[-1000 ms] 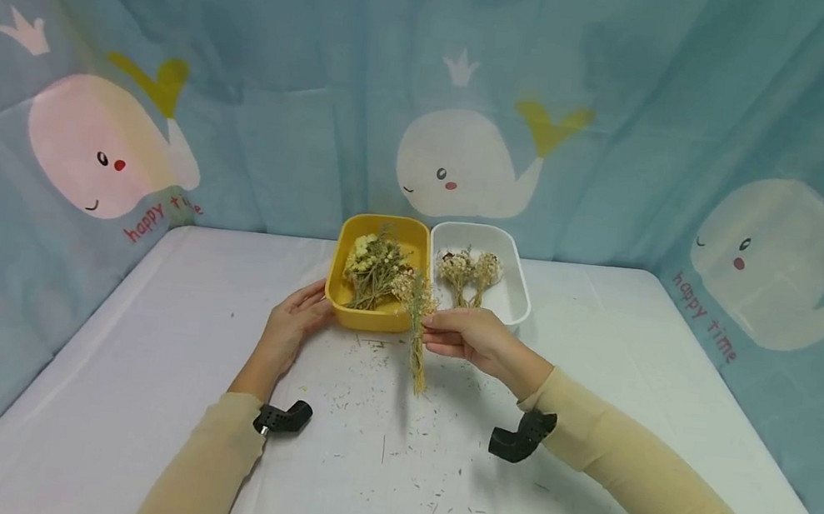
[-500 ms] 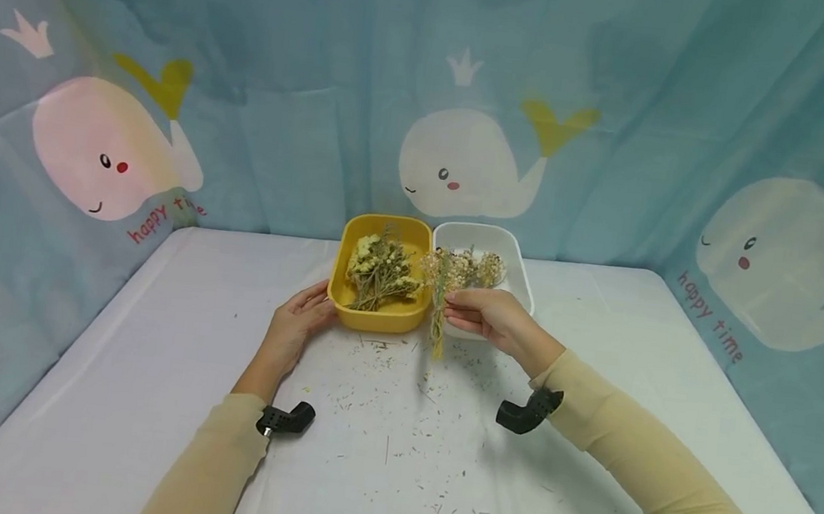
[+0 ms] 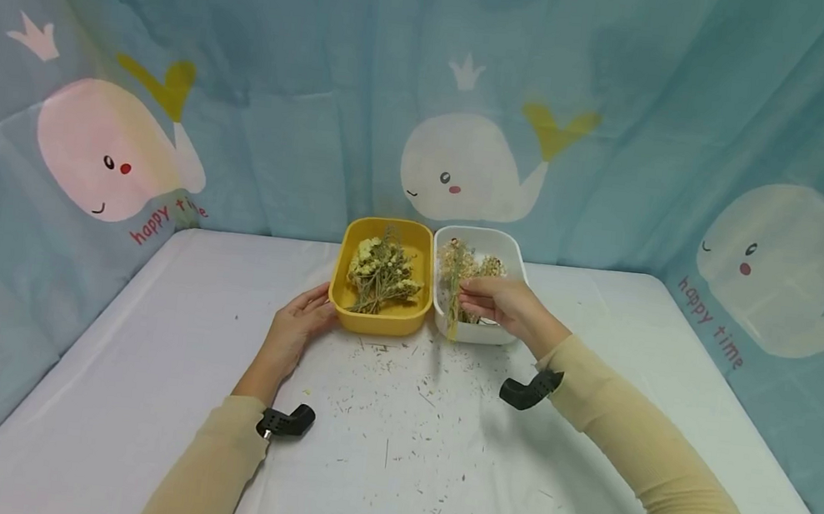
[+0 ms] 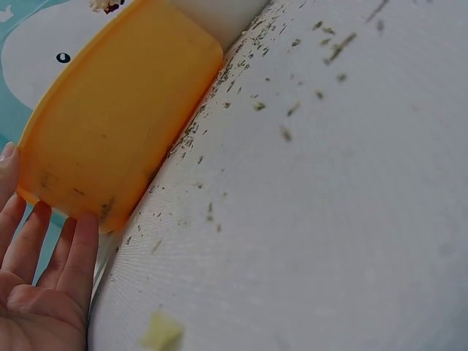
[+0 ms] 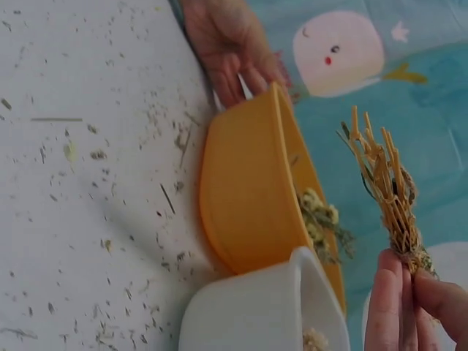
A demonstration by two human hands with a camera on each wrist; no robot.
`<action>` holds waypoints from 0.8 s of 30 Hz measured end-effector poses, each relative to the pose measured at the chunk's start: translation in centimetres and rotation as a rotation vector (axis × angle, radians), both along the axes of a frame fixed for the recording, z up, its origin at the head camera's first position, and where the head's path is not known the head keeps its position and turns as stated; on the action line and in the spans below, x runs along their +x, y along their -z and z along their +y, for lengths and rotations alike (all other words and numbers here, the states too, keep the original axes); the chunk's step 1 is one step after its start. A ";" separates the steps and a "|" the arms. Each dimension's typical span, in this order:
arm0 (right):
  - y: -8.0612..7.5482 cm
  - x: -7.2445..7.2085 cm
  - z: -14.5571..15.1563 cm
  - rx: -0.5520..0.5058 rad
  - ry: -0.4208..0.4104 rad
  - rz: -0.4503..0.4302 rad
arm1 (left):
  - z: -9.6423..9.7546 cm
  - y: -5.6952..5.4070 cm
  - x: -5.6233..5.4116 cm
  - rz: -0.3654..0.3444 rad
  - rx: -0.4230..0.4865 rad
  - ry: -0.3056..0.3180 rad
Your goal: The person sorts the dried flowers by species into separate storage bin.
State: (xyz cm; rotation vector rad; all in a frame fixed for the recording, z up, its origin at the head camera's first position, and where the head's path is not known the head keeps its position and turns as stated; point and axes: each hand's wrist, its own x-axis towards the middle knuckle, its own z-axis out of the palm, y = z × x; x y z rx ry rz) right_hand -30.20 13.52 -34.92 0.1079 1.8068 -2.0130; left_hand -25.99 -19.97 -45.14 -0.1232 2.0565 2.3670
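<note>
My right hand (image 3: 508,305) pinches a small dried flower bunch (image 3: 454,282) by its tied stems, over the white box (image 3: 490,336). In the right wrist view, the cut stem ends of that dried bunch (image 5: 391,197) stick out beyond the thumb and fingers. Other dried flowers (image 3: 492,267) lie in the white box, partly hidden by the hand. My left hand (image 3: 293,332) rests its fingertips against the left side of the yellow box (image 3: 378,325); the left wrist view shows its fingers (image 4: 80,252) nearly straight. Yellow dried flowers (image 3: 383,275) lie inside the yellow box.
Both boxes stand side by side near the back of the white table (image 3: 222,338). Plant crumbs and bits of stem (image 3: 385,453) are scattered in front of them. A blue curtain (image 3: 279,159) with whale prints hangs behind and at both sides.
My right hand has carried the dried flower bunch from the yellow box's front right corner rightward and back, over the white box. My left hand stays at the yellow box.
</note>
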 end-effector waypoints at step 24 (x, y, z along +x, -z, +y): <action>-0.1 -2.8 2.4 0.023 0.128 -0.002 | 0.2 0.1 0.2 0.002 0.012 -0.006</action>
